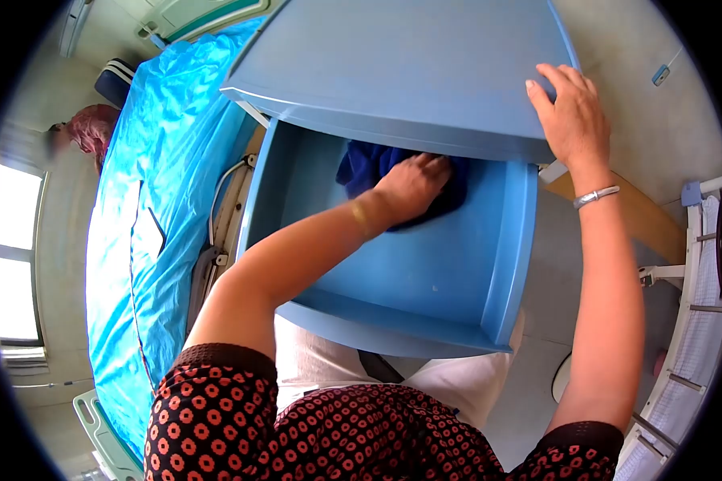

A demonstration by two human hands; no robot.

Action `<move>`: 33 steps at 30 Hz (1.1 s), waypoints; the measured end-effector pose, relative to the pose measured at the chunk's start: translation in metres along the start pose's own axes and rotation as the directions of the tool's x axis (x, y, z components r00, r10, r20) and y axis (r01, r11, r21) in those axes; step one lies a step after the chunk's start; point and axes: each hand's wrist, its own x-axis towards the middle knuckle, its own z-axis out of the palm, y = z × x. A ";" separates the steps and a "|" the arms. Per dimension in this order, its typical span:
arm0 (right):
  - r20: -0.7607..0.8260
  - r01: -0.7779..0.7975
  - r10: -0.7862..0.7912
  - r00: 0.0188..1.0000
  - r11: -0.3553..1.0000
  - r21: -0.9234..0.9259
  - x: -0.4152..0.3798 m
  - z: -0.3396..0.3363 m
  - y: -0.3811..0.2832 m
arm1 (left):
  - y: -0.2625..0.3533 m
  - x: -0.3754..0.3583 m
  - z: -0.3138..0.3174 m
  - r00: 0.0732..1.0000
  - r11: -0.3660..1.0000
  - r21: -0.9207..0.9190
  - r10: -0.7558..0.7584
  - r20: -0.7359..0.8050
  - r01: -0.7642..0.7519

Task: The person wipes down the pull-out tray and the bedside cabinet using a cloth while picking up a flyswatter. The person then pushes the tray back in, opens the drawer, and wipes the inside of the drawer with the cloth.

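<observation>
A blue drawer (385,280) is pulled out of a blue bedside cabinet (393,68) in front of my body. Inside it, toward the back, my left hand (414,186) presses on a crumpled dark blue cloth (358,167), its fingers curled into the fabric and slightly blurred. Cloth shows on both sides of the hand. My right hand (573,116) rests at the right edge of the cabinet's top, thumb and fingers apart, holding nothing. A silver bangle (597,197) circles the right wrist.
To the left lies a bed under a shiny blue plastic cover (152,176). Another bed with a white rail (690,272) stands at the right. A person in a reddish top (94,132) is beyond the left bed, near a window (10,248).
</observation>
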 end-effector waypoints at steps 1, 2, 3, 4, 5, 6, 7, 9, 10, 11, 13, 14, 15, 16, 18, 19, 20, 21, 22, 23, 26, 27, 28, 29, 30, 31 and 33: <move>-0.010 -0.003 0.003 1.000 1.000 0.003 0.000 -0.001 0.000 | 0.004 -0.012 -0.006 1.000 1.000 0.002 0.012 0.027 -0.012; -0.014 -0.005 0.005 1.000 1.000 0.004 0.000 0.000 0.000 | 0.006 -0.025 -0.010 0.997 0.999 0.029 0.036 0.064 -0.038; -0.014 -0.006 0.006 1.000 1.000 0.006 -0.002 0.000 0.000 | 0.009 -0.038 -0.015 0.993 0.997 0.054 0.057 0.104 -0.062; -0.015 -0.010 0.010 1.000 1.000 0.009 -0.002 0.001 0.000 | 0.012 -0.053 -0.023 0.992 0.996 0.056 0.058 0.108 -0.064; -0.030 -0.005 0.005 1.000 1.000 0.011 -0.002 0.002 0.000 | 0.017 -0.066 -0.033 0.981 0.994 0.046 0.091 0.169 -0.100; -0.044 0.000 0.001 0.999 1.000 0.011 -0.003 0.003 0.001 | 0.021 -0.073 -0.039 0.966 0.990 0.031 0.125 0.228 -0.135; -0.043 -0.004 0.005 0.999 1.000 0.011 -0.003 0.004 0.002 | 0.025 -0.073 -0.042 0.965 0.990 0.028 0.128 0.231 -0.138; -0.030 -0.011 0.012 0.999 1.000 0.021 -0.002 0.004 0.002 | 0.028 -0.073 -0.046 0.963 0.998 -0.024 0.069 0.262 -0.065; -0.028 -0.014 0.015 1.000 1.000 0.026 -0.002 0.005 0.002 | 0.026 -0.070 -0.043 0.961 0.998 -0.022 0.069 0.267 -0.065; -0.041 -0.012 0.012 0.999 1.000 0.008 -0.002 0.005 0.002 | 0.022 -0.062 -0.035 0.972 0.997 -0.027 0.071 0.223 -0.067; -0.052 -0.001 0.000 0.999 1.000 -0.012 -0.001 0.004 0.000 | 0.015 -0.037 -0.020 0.985 0.999 -0.042 0.032 0.167 -0.025; -0.040 -0.005 0.004 0.999 1.000 -0.005 -0.001 0.003 0.000 | 0.010 -0.020 -0.013 0.987 0.998 -0.054 -0.006 0.159 0.014; -0.026 -0.009 0.009 1.000 1.000 -0.001 -0.002 0.002 -0.001 | 0.005 -0.002 -0.006 0.984 0.998 -0.057 -0.018 0.178 0.029; -0.025 -0.006 0.006 1.000 1.000 -0.006 -0.001 0.003 0.000 | 0.002 0.015 -0.001 0.980 0.997 -0.060 -0.028 0.195 0.041; -0.037 0.025 -0.025 0.999 1.000 -0.020 0.000 0.003 0.002 | 0.007 0.048 0.002 0.975 0.996 0.028 -0.088 0.203 0.084; -0.044 0.023 -0.024 0.999 0.999 -0.025 0.000 0.002 0.002 | 0.009 0.057 0.001 0.967 0.986 0.118 -0.145 0.210 0.122; -0.050 0.023 -0.024 0.998 1.000 -0.017 -0.001 0.002 0.002 | 0.008 0.056 0.003 0.968 0.986 0.115 -0.139 0.208 0.117; -0.053 0.025 -0.026 0.998 1.000 -0.008 -0.002 0.002 0.002 | 0.006 0.052 0.007 0.975 0.992 0.021 -0.129 0.179 0.127; -0.053 0.026 -0.026 0.998 1.000 -0.010 -0.002 0.003 0.002 | 0.003 0.047 0.010 0.981 0.988 -0.071 -0.122 0.148 0.134; -0.056 0.031 -0.031 0.998 1.000 0.001 -0.001 0.003 0.003 | 0.002 0.037 0.007 0.982 0.989 -0.071 -0.122 0.147 0.133; -0.060 0.034 -0.033 0.998 0.999 0.019 -0.001 0.004 0.003 | 0.006 -0.019 -0.014 0.981 0.993 -0.034 0.120 0.151 -0.116; -0.065 0.038 -0.036 0.997 0.999 0.018 -0.002 0.004 0.002 | 0.008 -0.037 -0.023 0.976 0.988 -0.041 0.154 0.151 -0.150; -0.061 0.033 -0.032 0.998 0.999 0.021 -0.002 0.003 0.002 | 0.012 -0.053 -0.036 0.970 0.987 -0.039 0.162 0.183 -0.157; -0.052 0.030 -0.029 0.998 0.999 0.028 -0.002 0.003 0.002 | 0.015 -0.064 -0.045 0.962 0.985 -0.039 0.172 0.214 -0.167; -0.041 0.025 -0.023 0.999 0.999 0.033 -0.002 0.003 0.003 | 0.015 -0.069 -0.045 0.963 0.977 0.019 0.206 0.175 -0.212; -0.035 0.019 -0.018 0.999 0.999 0.032 -0.003 0.002 0.002 | 0.015 -0.067 -0.042 0.961 0.977 0.012 0.209 0.179 -0.214; -0.012 0.015 -0.015 1.000 1.000 -0.005 -0.002 0.001 0.001 | 0.012 -0.052 -0.036 0.968 0.981 0.021 0.184 0.172 -0.191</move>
